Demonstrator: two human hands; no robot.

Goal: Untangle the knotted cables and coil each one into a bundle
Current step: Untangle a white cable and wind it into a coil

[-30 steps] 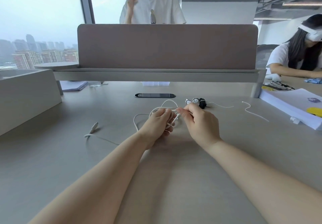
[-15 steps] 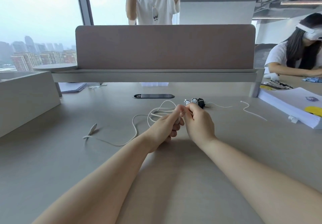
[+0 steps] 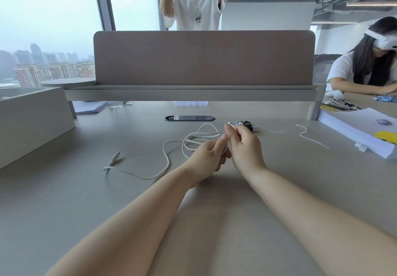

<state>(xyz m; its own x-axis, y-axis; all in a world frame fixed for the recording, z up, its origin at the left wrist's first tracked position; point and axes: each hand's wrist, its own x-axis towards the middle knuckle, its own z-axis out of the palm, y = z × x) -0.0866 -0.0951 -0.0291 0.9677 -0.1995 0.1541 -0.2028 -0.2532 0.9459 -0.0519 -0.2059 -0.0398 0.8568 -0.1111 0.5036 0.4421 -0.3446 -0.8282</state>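
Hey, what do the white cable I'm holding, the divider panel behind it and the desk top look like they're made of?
The white cable: likely a soft plastic or rubber jacket, smooth and matte; it lies in loose, limp curves.
The divider panel: probably felt or fabric covering, dull taupe with no glare.
The desk top: seems a grey laminate, smooth with a faint sheen.

An open-plan high-rise office is shown: a bench [image 3: 64, 200] is backed by a divider screen [image 3: 204, 57], a cable port [image 3: 190, 118] is set into it, paper [image 3: 352, 128] is stacked far right, and city towers [image 3: 34, 73] are seen through tall windows [image 3: 49, 11].
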